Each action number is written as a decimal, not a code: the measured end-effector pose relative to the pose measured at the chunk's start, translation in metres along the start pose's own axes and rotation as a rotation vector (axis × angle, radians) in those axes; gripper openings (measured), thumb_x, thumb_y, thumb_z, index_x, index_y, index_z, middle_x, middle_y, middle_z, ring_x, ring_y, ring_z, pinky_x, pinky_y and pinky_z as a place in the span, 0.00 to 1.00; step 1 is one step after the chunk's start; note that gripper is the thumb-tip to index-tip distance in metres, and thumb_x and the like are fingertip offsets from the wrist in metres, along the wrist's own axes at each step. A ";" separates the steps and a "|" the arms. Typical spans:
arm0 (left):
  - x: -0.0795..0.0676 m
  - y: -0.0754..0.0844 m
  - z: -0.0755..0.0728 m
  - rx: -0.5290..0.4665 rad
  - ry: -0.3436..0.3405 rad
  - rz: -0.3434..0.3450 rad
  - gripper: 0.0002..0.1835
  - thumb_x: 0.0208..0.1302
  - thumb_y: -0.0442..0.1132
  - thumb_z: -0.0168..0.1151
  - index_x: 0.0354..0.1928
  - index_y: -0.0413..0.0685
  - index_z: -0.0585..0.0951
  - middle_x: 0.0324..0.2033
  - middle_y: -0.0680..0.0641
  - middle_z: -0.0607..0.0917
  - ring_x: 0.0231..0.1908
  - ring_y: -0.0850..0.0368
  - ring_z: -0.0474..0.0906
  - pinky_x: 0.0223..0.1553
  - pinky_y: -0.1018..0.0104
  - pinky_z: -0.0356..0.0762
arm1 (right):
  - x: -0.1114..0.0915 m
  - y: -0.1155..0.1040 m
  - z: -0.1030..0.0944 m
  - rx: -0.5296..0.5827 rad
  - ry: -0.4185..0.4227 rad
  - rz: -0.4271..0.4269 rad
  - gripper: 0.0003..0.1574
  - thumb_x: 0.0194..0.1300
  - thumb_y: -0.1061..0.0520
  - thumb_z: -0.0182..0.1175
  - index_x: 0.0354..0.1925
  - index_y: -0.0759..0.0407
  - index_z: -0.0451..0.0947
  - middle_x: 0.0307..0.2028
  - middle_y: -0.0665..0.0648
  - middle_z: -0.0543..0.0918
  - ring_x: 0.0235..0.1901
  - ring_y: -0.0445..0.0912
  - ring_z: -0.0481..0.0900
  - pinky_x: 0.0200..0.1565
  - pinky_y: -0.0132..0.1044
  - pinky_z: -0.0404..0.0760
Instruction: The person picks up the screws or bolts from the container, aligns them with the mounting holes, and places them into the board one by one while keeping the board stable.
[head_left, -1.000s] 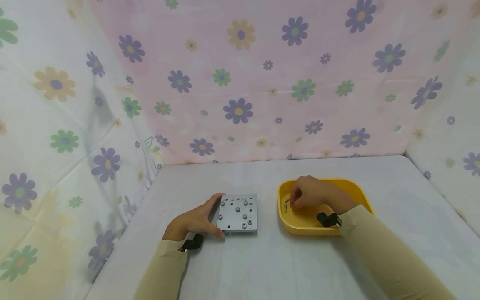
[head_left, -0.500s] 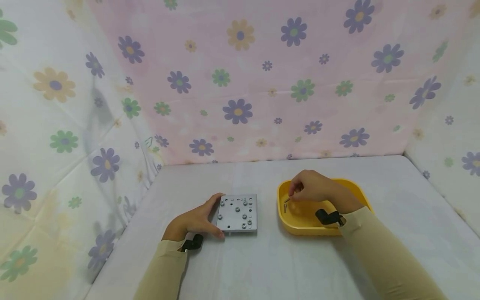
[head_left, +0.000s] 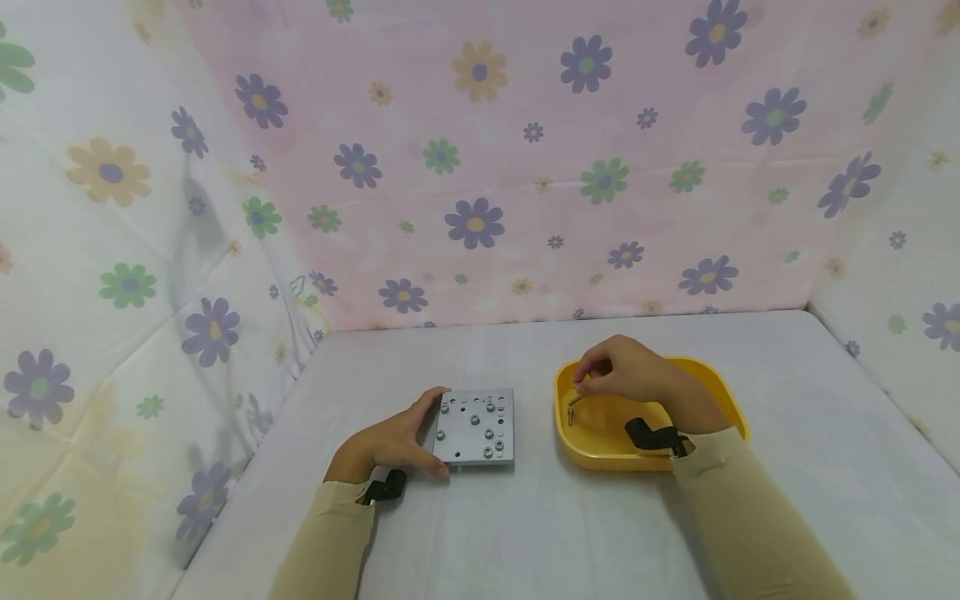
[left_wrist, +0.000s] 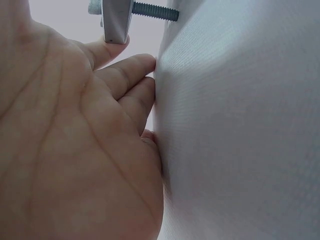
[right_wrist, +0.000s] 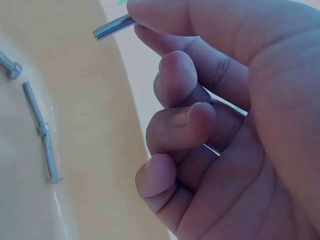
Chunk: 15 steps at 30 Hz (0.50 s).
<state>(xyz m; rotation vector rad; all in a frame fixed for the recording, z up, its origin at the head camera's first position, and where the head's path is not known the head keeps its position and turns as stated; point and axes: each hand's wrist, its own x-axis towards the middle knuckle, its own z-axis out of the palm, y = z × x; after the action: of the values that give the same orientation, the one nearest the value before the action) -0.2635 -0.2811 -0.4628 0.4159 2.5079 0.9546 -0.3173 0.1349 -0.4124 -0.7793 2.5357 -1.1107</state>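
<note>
A square silver metal plate (head_left: 463, 443) with holes and several socket-head screws stands raised off the table. My left hand (head_left: 390, 437) holds it by its left side, thumb at the front edge and a finger at the back; in the left wrist view a threaded screw end (left_wrist: 156, 11) pokes out below the plate (left_wrist: 116, 22). Over the yellow tray (head_left: 600, 461), my right hand (head_left: 633, 371) pinches a screw (right_wrist: 114, 27) between thumb and index finger, its head hidden by the fingertips. The other right fingers are curled inward.
Loose screws lie in the tray beneath the right hand, one (right_wrist: 33, 104) end to end with another (right_wrist: 50, 157); part of a further screw (right_wrist: 11, 67) shows at the view's edge. White cloth covers the table (head_left: 525, 533), with flowered cloth walls (head_left: 525, 167) behind and beside.
My right hand has lifted slightly from the tray's floor, its fingers now turned more into view with a screw pinched. The left hand and plate have stayed put.
</note>
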 end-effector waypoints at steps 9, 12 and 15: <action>-0.001 0.001 0.001 -0.004 0.006 0.008 0.72 0.35 0.54 0.87 0.81 0.63 0.49 0.81 0.49 0.54 0.80 0.47 0.47 0.78 0.39 0.45 | -0.002 -0.001 0.006 0.074 0.014 -0.020 0.06 0.64 0.51 0.73 0.39 0.48 0.88 0.27 0.51 0.78 0.32 0.47 0.75 0.35 0.34 0.76; -0.001 0.001 0.000 0.002 0.007 0.007 0.72 0.35 0.54 0.88 0.81 0.63 0.49 0.81 0.50 0.53 0.81 0.48 0.47 0.78 0.39 0.45 | -0.003 -0.002 0.007 0.082 0.027 -0.024 0.08 0.64 0.50 0.73 0.41 0.50 0.88 0.29 0.52 0.80 0.33 0.48 0.75 0.35 0.33 0.77; -0.001 0.001 -0.001 0.010 0.010 0.006 0.73 0.34 0.55 0.88 0.81 0.63 0.49 0.81 0.51 0.53 0.81 0.49 0.46 0.78 0.40 0.45 | -0.004 -0.006 0.007 0.072 0.051 -0.054 0.09 0.64 0.50 0.73 0.42 0.50 0.88 0.33 0.51 0.83 0.35 0.49 0.76 0.36 0.34 0.77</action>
<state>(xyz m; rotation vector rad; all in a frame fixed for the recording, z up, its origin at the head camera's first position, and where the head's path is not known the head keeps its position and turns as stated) -0.2630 -0.2809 -0.4613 0.4238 2.5226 0.9484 -0.3089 0.1296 -0.4128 -0.8156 2.5142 -1.2479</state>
